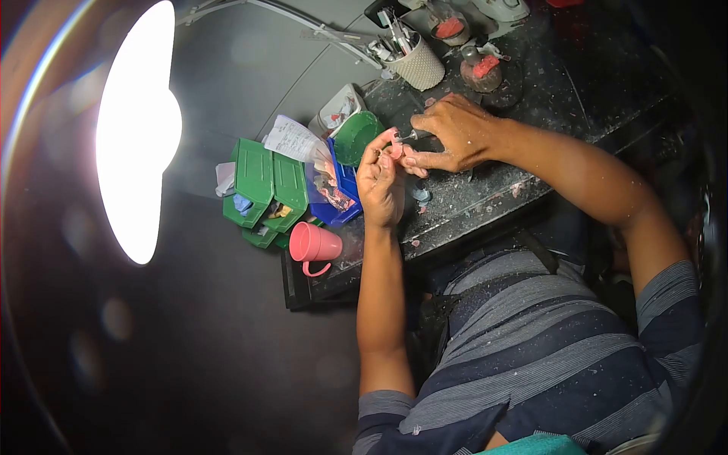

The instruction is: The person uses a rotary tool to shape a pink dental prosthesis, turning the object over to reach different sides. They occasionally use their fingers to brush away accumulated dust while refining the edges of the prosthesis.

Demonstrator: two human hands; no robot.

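My left hand [381, 186] is raised over the near part of the dark workbench, its fingers pinched around a small curved pink denture piece [397, 151]. My right hand [457, 135] comes in from the right, wrapped around a slim dark rotary handpiece with a metal tip [410, 136]. That tip points at the denture piece, close by my left fingertips. The right thumb reaches to the piece too. Much of the handpiece is hidden by my right fingers. Pale dust and pink scraps lie on the bench [462, 201] below both hands.
Left of my hands are green bins [254, 182], a blue bin [347, 182], a green container [355, 139] and a paper slip [292, 139]. A pink mug [315, 243] lies by the bench edge. Behind stand a tool cup [421, 68] and a jar [483, 77]. A bright lamp [136, 129] hangs left.
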